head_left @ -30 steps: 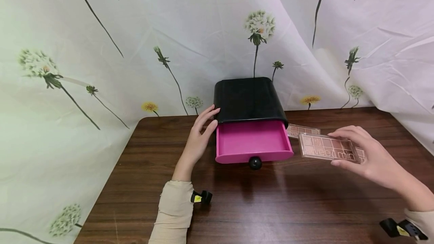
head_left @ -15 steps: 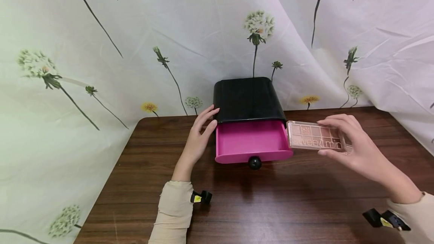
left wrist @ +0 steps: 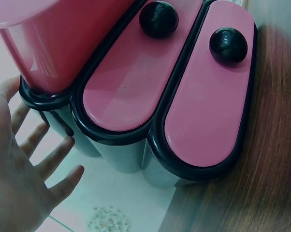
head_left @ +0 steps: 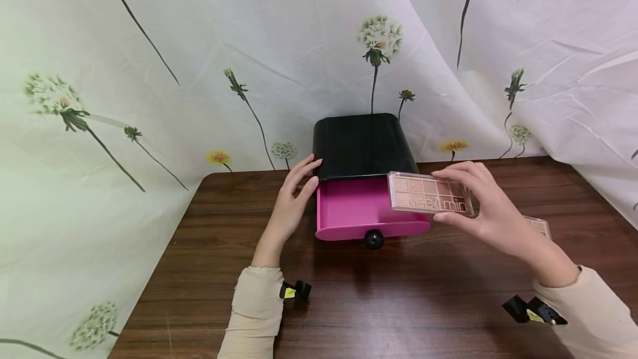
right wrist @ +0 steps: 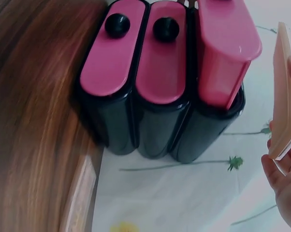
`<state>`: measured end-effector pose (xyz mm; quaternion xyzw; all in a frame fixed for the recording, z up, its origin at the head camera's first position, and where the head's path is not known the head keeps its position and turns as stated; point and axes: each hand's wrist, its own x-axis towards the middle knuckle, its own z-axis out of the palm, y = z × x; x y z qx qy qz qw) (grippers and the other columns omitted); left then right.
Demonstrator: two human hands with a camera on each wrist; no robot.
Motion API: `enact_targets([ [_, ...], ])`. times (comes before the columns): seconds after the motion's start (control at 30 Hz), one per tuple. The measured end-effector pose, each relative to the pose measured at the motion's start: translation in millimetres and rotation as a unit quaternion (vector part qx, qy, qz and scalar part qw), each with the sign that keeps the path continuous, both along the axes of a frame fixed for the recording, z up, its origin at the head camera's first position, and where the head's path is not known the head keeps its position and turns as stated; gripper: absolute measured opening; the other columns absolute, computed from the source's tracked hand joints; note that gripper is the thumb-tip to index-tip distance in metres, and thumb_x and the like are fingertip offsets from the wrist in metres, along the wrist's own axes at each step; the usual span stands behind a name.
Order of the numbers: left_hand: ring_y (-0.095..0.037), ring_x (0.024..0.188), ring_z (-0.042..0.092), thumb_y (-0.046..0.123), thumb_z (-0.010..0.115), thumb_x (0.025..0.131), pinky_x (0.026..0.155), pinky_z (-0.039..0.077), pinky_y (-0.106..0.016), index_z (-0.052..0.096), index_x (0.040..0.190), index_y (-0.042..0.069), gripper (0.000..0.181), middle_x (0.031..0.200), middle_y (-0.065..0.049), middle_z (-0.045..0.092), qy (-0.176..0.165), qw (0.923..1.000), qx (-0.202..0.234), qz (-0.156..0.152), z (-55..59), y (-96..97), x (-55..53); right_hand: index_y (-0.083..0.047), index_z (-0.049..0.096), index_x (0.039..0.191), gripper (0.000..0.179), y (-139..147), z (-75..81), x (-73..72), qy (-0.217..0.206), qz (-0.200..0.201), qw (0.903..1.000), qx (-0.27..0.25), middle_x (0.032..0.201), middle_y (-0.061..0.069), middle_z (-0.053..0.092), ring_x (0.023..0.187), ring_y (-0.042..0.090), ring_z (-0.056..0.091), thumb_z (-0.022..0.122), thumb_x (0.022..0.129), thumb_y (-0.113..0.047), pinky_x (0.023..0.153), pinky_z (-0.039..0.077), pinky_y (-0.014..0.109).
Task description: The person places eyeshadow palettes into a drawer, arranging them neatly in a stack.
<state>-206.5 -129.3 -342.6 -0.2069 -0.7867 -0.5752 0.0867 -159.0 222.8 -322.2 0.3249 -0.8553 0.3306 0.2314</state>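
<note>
A black drawer cabinet (head_left: 366, 145) with rounded sides has its top pink drawer (head_left: 349, 204) pulled out by its black knob side. Nothing lies in the visible part of that drawer. My left hand (head_left: 289, 206) rests fingertips on the cabinet's left side; in the left wrist view its fingers (left wrist: 56, 157) are spread and extended. In my right hand (head_left: 490, 209) is a clear-lidded eyeshadow palette (head_left: 428, 194), pinched between thumb and fingers at its right end. The palette is over the right part of the open drawer and hides that corner. Its thin edge (right wrist: 283, 96) shows in the right wrist view.
Two lower pink drawers (left wrist: 131, 82) are closed, each with a round black knob. Another palette (head_left: 539, 226) lies on the dark wooden table (head_left: 379, 314), partly behind my right forearm. A white cloth with dandelion prints (head_left: 299, 32) hangs behind the table.
My right hand has carried the eyeshadow palette leftward, from beside the cabinet to over the open drawer. My left hand has stayed at the cabinet's side.
</note>
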Motion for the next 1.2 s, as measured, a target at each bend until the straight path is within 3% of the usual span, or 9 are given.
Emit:
enact_targets([
  [0.27, -0.016, 0.140, 0.033, 0.025, 0.050, 0.105, 0.103, 0.033, -0.049, 0.054, 0.144, 0.018, 0.040, 0.157, 0.006, 0.034, 0.011, 0.9999, 0.001, 0.003, -28.0, -5.3, -21.6, -0.006, 0.061, 0.132, 0.071, -23, 6.3, -4.5, -0.011, 0.026, 0.9996, 0.004, 0.125, 0.004, 0.055, 0.114, 0.016, 0.043, 0.089, 0.068, -0.006, 0.098, 0.029, 0.017],
  [0.43, -0.012, 0.139, 0.033, 0.032, 0.051, 0.104, 0.102, 0.035, -0.047, 0.055, 0.143, 0.025, 0.039, 0.155, 0.012, 0.035, 0.019, 0.9998, -0.002, 0.005, -32.0, -6.7, -23.4, -0.007, 0.062, 0.132, 0.069, -35, 8.3, -8.4, -0.019, 0.027, 0.9993, 0.020, 0.126, 0.004, 0.056, 0.117, 0.018, 0.045, 0.090, 0.070, -0.011, 0.099, 0.032, 0.022],
  [0.53, -0.014, 0.140, 0.032, 0.027, 0.051, 0.104, 0.103, 0.034, -0.047, 0.055, 0.143, 0.021, 0.040, 0.156, 0.008, 0.035, 0.010, 0.9999, -0.002, 0.007, -28.6, -5.4, -20.9, -0.008, 0.062, 0.132, 0.067, -41, 8.9, -11.0, -0.025, 0.027, 0.9989, 0.029, 0.126, 0.003, 0.056, 0.118, 0.019, 0.046, 0.090, 0.071, -0.014, 0.099, 0.034, 0.026],
  [0.77, -0.022, 0.141, 0.032, 0.015, 0.050, 0.104, 0.103, 0.035, -0.045, 0.053, 0.143, 0.005, 0.041, 0.157, -0.008, 0.035, -0.005, 0.9999, -0.003, 0.009, -0.1, 1.0, 0.5, -0.009, 0.065, 0.128, 0.061, -54, 11.5, -15.2, -0.050, 0.028, 0.9975, 0.042, 0.126, 0.002, 0.057, 0.118, 0.019, 0.047, 0.089, 0.074, -0.021, 0.098, 0.040, 0.041],
  [1.0, -0.021, 0.141, 0.032, 0.018, 0.050, 0.104, 0.104, 0.034, -0.045, 0.053, 0.143, 0.007, 0.040, 0.157, -0.007, 0.035, -0.005, 0.9999, -0.005, 0.008, 2.4, 1.8, 2.5, -0.011, 0.067, 0.127, 0.057, -66, 16.3, -16.3, -0.083, 0.023, 0.9939, 0.068, 0.123, 0.000, 0.058, 0.117, 0.018, 0.050, 0.087, 0.076, -0.030, 0.097, 0.043, 0.043],
  [1.2, -0.022, 0.141, 0.032, 0.019, 0.049, 0.104, 0.105, 0.034, -0.048, 0.054, 0.143, 0.007, 0.040, 0.157, -0.007, 0.035, -0.002, 0.9999, -0.005, 0.010, 1.7, 1.3, 1.5, -0.013, 0.072, 0.117, 0.047, -74, 19.5, -18.9, -0.082, 0.023, 0.9919, 0.095, 0.116, -0.002, 0.060, 0.107, 0.014, 0.051, 0.087, 0.076, -0.032, 0.088, 0.046, 0.037],
])
